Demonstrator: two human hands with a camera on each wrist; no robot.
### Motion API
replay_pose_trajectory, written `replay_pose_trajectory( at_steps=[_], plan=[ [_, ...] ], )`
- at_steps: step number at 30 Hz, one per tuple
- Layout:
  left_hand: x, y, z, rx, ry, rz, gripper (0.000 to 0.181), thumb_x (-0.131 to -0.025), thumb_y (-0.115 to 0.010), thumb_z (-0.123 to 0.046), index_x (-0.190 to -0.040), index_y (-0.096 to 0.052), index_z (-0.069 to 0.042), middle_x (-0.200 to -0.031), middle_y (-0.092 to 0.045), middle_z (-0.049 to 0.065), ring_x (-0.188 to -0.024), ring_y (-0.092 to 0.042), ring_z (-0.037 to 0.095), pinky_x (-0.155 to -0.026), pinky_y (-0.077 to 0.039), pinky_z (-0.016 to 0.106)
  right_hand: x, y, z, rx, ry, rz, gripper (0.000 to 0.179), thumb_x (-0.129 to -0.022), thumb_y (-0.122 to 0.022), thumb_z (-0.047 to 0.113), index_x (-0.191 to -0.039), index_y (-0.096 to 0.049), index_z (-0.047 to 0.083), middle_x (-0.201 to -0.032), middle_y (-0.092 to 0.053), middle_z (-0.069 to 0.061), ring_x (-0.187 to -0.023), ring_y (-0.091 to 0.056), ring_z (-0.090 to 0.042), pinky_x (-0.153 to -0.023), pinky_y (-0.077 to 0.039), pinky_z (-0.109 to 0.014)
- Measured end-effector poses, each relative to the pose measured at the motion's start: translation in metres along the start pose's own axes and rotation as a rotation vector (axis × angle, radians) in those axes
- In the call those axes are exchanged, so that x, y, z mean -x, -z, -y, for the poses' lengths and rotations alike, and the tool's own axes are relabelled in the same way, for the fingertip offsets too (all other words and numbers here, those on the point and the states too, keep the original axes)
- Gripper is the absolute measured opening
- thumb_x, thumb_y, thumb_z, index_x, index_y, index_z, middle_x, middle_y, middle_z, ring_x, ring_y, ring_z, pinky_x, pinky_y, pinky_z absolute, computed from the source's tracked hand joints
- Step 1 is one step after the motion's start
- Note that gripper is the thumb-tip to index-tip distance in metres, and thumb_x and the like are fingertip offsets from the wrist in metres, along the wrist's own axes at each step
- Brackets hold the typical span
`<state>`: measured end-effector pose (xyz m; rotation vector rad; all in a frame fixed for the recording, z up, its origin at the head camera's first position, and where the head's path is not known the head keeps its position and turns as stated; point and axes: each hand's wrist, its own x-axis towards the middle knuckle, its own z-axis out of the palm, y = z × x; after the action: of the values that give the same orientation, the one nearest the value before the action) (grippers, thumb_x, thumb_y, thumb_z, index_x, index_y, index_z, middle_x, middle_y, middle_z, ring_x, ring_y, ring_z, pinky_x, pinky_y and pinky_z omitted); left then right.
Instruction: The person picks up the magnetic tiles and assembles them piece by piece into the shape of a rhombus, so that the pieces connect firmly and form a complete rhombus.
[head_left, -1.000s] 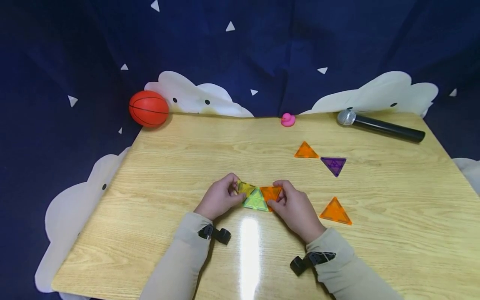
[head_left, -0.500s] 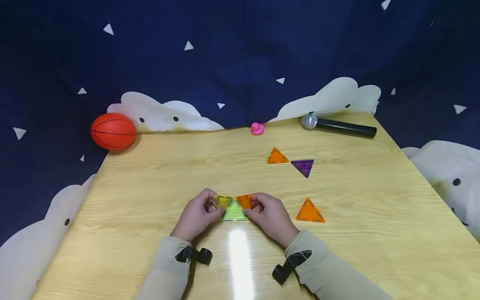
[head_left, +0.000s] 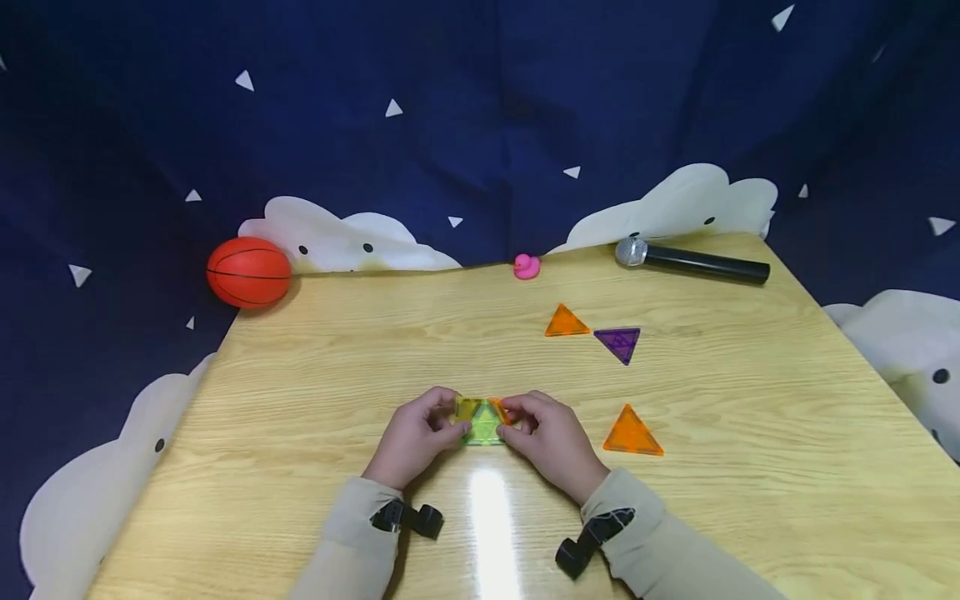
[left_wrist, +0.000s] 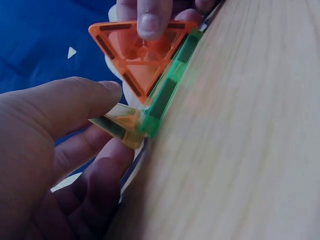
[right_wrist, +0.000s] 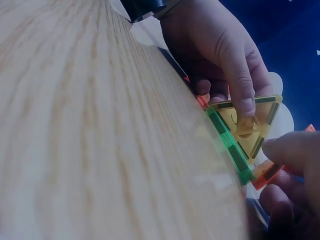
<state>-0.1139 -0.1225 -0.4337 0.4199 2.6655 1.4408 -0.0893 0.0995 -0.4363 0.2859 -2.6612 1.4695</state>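
Head view, hands [head_left: 411, 437] [head_left: 553, 438] pinching translucent yellow triangle [head_left: 467, 409] (left), orange triangle [head_left: 497, 405] (right), green triangle [head_left: 484, 429] between

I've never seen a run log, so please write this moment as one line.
left hand: pinches yellow triangle; right hand: pinches orange triangle; green triangle: between them; purple triangle: untouched

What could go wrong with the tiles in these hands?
The yellow tile and held orange tile lean up from the green tile, so either might flop over if the fingers let go. The green tile lies flat on the table and could slide if the left hand and right hand push unevenly.
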Motion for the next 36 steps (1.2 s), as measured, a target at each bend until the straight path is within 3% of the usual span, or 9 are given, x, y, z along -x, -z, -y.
replay_pose_trajectory(
  at_steps=[6, 11, 16, 23, 27, 31, 36],
  plan=[
    [0.000, -0.005, -0.002, -0.025, -0.037, -0.009, 0.040, -0.086, -0.080, -0.014, -0.124, -0.071, -0.022, -0.097, -0.071, -0.003, -0.075, -0.061, 0.009, -0.068, -0.052, 0.026, 0.000, 0.001, -0.003, 0.003, 0.022, 0.004, 0.029, -0.083, -0.083, 0.012, -0.110, -0.075, 0.014, -0.087, -0.063, 0.011, -0.069, -0.052, -0.006, -0.061, -0.046, -0.024],
    [0.002, -0.009, -0.003, -0.048, -0.094, 0.001, 0.041, -0.086, -0.080, -0.014, -0.127, -0.071, -0.019, -0.112, -0.071, -0.002, -0.077, -0.059, 0.008, -0.071, -0.051, 0.026, 0.002, 0.000, -0.004, 0.003, 0.052, -0.003, 0.027, -0.082, -0.083, 0.011, -0.108, -0.077, 0.015, -0.086, -0.063, 0.008, -0.068, -0.052, -0.006, -0.061, -0.047, -0.023],
    [0.003, -0.011, -0.007, -0.077, -0.139, 0.006, 0.043, -0.085, -0.081, -0.014, -0.127, -0.071, -0.020, -0.113, -0.071, -0.003, -0.071, -0.056, 0.006, -0.066, -0.050, 0.025, 0.002, -0.002, -0.003, 0.006, 0.076, -0.016, 0.027, -0.081, -0.084, 0.011, -0.107, -0.078, 0.015, -0.086, -0.063, 0.007, -0.070, -0.053, -0.005, -0.061, -0.048, -0.023],
    [0.002, -0.012, -0.011, -0.068, -0.142, 0.016, 0.044, -0.085, -0.081, -0.013, -0.127, -0.070, -0.020, -0.110, -0.070, -0.004, -0.068, -0.055, 0.006, -0.062, -0.049, 0.025, 0.000, -0.001, -0.001, 0.014, 0.074, -0.014, 0.026, -0.082, -0.084, 0.013, -0.107, -0.079, 0.016, -0.087, -0.062, 0.009, -0.070, -0.054, -0.006, -0.061, -0.048, -0.023],
    [0.003, -0.013, -0.010, -0.062, -0.139, 0.038, 0.046, -0.085, -0.081, -0.015, -0.130, -0.068, -0.020, -0.110, -0.069, -0.006, -0.069, -0.056, 0.007, -0.061, -0.050, 0.025, 0.001, -0.002, -0.002, 0.005, 0.073, -0.015, 0.026, -0.082, -0.083, 0.012, -0.107, -0.078, 0.016, -0.088, -0.062, 0.010, -0.075, -0.058, -0.006, -0.067, -0.051, -0.024],
    [0.002, -0.013, -0.010, -0.054, -0.135, 0.052, 0.049, -0.085, -0.082, -0.019, -0.131, -0.067, -0.021, -0.111, -0.068, -0.010, -0.071, -0.057, 0.008, -0.063, -0.051, 0.026, 0.002, -0.001, -0.003, 0.004, 0.089, -0.026, 0.026, -0.083, -0.083, 0.011, -0.108, -0.079, 0.016, -0.093, -0.064, 0.011, -0.084, -0.062, -0.006, -0.076, -0.054, -0.027],
    [0.002, -0.013, -0.010, -0.056, -0.141, 0.049, 0.051, -0.083, -0.083, -0.026, -0.132, -0.068, -0.020, -0.117, -0.069, -0.010, -0.075, -0.059, 0.007, -0.069, -0.052, 0.026, 0.001, 0.000, -0.003, 0.009, 0.121, -0.038, 0.026, -0.083, -0.082, 0.008, -0.108, -0.079, 0.015, -0.095, -0.065, 0.012, -0.086, -0.064, -0.007, -0.075, -0.055, -0.028]
  ],
)
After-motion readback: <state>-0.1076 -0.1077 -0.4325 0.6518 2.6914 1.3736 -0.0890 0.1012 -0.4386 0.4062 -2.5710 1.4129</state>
